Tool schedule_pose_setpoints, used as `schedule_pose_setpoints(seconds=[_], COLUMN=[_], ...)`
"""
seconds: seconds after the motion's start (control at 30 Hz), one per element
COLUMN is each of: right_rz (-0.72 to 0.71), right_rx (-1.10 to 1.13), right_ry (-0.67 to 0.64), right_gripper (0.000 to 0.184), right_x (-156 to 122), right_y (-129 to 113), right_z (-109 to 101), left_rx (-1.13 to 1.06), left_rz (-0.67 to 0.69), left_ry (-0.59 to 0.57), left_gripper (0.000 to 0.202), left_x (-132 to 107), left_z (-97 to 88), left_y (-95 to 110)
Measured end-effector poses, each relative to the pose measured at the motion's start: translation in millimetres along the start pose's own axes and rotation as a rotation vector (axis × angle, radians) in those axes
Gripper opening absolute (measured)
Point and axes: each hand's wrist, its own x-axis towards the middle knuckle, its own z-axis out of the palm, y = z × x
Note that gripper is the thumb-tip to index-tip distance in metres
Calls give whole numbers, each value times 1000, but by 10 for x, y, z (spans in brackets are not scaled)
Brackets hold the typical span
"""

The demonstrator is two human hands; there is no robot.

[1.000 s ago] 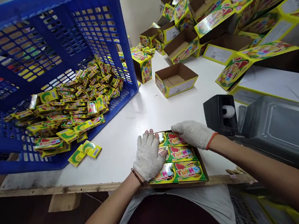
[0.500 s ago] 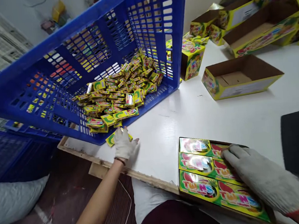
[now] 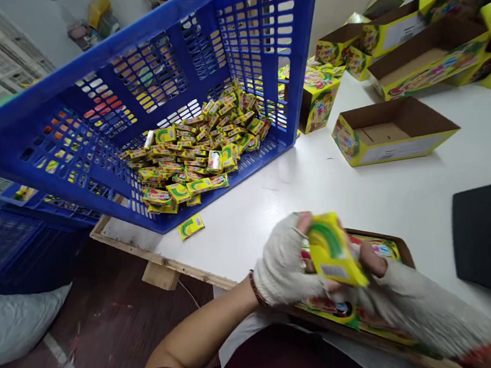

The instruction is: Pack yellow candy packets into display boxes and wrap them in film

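In front of my body, my left hand (image 3: 281, 261), in a white fingerless glove, grips a small yellow packet (image 3: 330, 248) with a green curved print. My right hand (image 3: 413, 301), gloved the same way, has its thumb and fingers at the packet's right edge; motion blurs it. Beneath both hands is a cardboard tray (image 3: 405, 252) with TWINS packs (image 3: 384, 247) in it, largely covered by the hands. One yellow packet (image 3: 191, 227) lies alone on the white table (image 3: 241, 230). Behind it, a tilted blue crate (image 3: 304, 45) contains a heap of small yellow packets (image 3: 199, 154).
An open yellow carton (image 3: 398, 151) stands on the table beyond my hands. More yellow boxes (image 3: 434, 64) are piled at the back right. A black object (image 3: 489, 241) sits at the right. The table's wooden edge (image 3: 184, 271) runs along my side; a pale sack (image 3: 20, 327) lies left.
My left hand has moved right from the table beside the crate to above the tray, now with a yellow packet. My right hand has lifted from the TWINS packs to meet it.
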Motion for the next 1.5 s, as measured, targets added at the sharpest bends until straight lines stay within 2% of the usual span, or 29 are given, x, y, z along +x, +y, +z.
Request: schedule_pose_setpoints(seconds=[0.07,0.13,0.2,0.23,0.3,0.37,0.47,0.53,0.6,0.67,0.77,0.9,0.97,1.07,1.13,1.23,1.3,1.37,1.43,1.5], right_rz=[-69,-77,-22,3,28,19,-57,-154,-236,-271,-286,-292,-324,-321,-254,-100,-14,16,15,-11], right_rx=[50,-82,-249,-339,-535,-769,-1024,-1097,-1132,-1162,-1194,-1145,-1035,-741,-492,-293,-327,-409,-499,-604], right_ry=[8,84,156,164,132,33,-69,-13,99,203,323,364,400,512,566,456,355,334,355,355], right_gripper=[75,68,57,51,36,28,23,24,25,22,20,23,25,37,49,46,38,33,28,26], right_x=[-32,-93,-201,-271,-414,-525,-587,-578,-555,-532,-517,-545,-556,-531,-478,-384,-356,-356,-347,-311], right_y=[-90,-149,-166,-157,-101,2,199,320,420,506,629,767,789,682,498,173,39,36,150,317], right_z=[86,-4,-227,-353,-556,-631,-509,-362,-237,-160,-121,-112,-100,-79,-90,-213,-362,-522,-644,-683], left_rx=[-70,-67,42,139,365,596,823,852,849,800,600,127,-160,-416,-480,-405,-244,-45,157,377], left_rz=[159,187,151,120,-67,-340,-771,-882,-903,-876,-795,-648,-603,-504,-458,-380,-243,-75,16,-38], left_ry=[-54,-47,-19,15,162,232,107,11,-2,44,136,291,293,125,6,-106,-122,-85,7,110], left_gripper=[104,109,110,99,76,68,67,70,68,62,56,58,61,55,52,48,44,36,31,35], left_x=[52,67,46,22,-63,-214,-541,-750,-873,-876,-691,-327,-162,37,124,175,179,206,290,421], left_z=[115,62,-148,-301,-672,-1078,-1589,-1777,-1823,-1743,-1443,-868,-575,-195,4,209,279,284,190,-46], left_y=[158,127,-113,-298,-735,-1160,-1598,-1732,-1766,-1723,-1518,-989,-669,-235,-11,212,261,186,-40,-382])
